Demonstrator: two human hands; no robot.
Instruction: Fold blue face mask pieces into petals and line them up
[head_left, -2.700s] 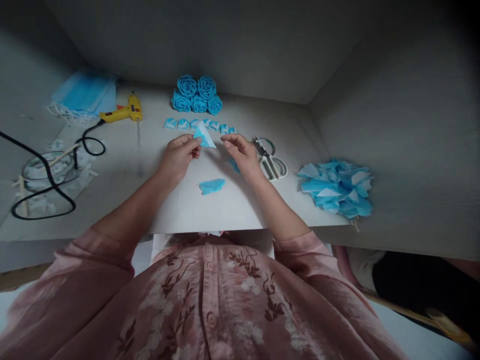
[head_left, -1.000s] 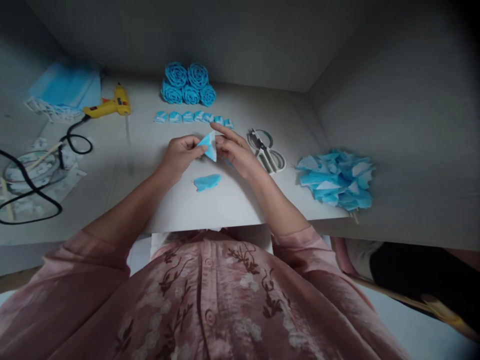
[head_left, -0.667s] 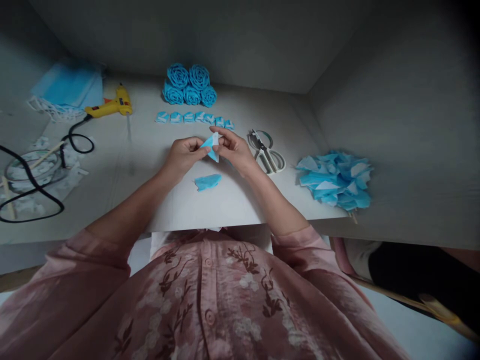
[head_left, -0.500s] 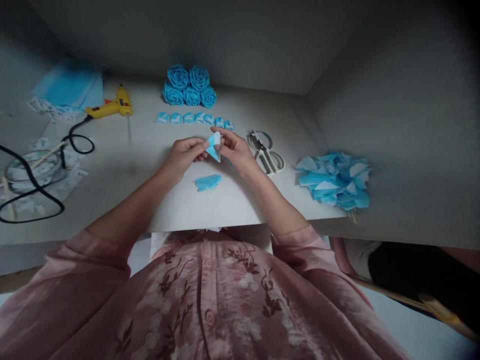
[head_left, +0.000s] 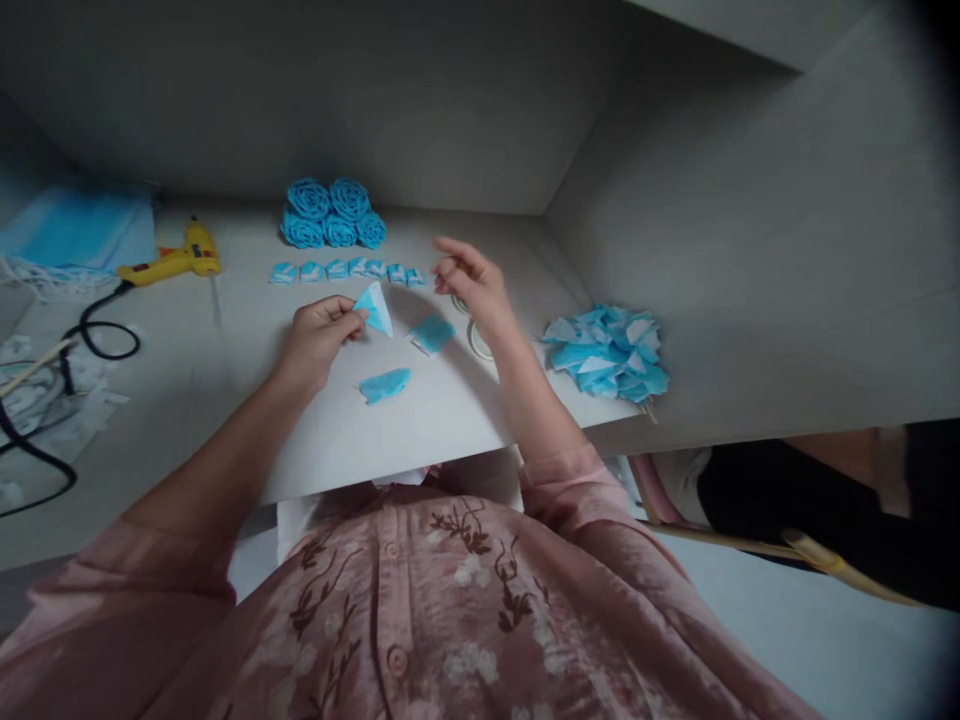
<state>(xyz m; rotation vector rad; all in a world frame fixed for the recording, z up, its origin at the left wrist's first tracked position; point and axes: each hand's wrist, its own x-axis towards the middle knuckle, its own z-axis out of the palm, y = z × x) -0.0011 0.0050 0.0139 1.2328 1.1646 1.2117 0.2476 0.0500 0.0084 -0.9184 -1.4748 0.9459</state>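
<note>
My left hand (head_left: pixel 324 335) pinches a folded blue-and-white fabric piece (head_left: pixel 373 308) by its left corner, above the table. The piece is a rough triangle, white along its right side. My right hand (head_left: pixel 471 283) is raised to the right with its fingers apart and nothing visible in them. Under that hand lie the scissors (head_left: pixel 480 342), mostly hidden, with part of their pale handles showing. Two flat blue fabric pieces lie on the table: one (head_left: pixel 433 334) between my hands, another (head_left: pixel 384 385) closer to me. Behind my hands runs a row of small folded blue-and-white pieces (head_left: pixel 337 268).
Several rolled blue rosettes (head_left: pixel 340 231) are stacked at the back. On the left are a yellow glue gun (head_left: pixel 199 248) with a black cord and a stack of blue masks (head_left: pixel 82 232). A ruffled blue-and-white bunch (head_left: pixel 607 350) on sticks lies at the right edge.
My right hand has let go of the folded piece and moved away to the right, over the scissors. My left hand keeps the piece. The camera view has shifted too.
</note>
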